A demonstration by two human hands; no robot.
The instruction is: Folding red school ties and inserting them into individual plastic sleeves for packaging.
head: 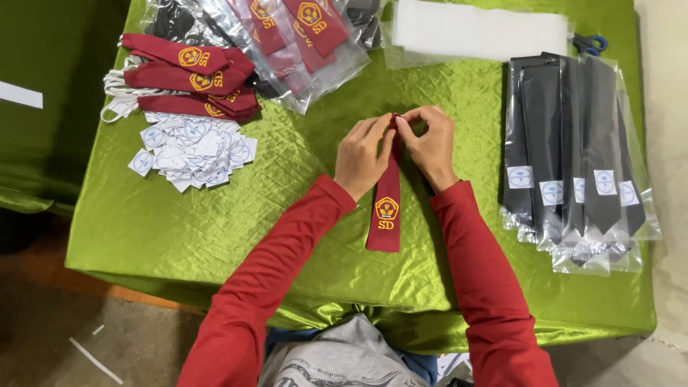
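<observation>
Fingers of my left hand (364,154) and right hand (430,142) pinch together on the top end of a maroon tie (387,208), both grips clamped on its narrow neck. The tie lies flat at the counter's (301,215) centre, crest end toward six o'clock, so the cloth stays straight while I work the top. Loose maroon ties (190,79) and paper labels (190,150) sit at ten o'clock, bagged dark ties (573,150) at three.
</observation>
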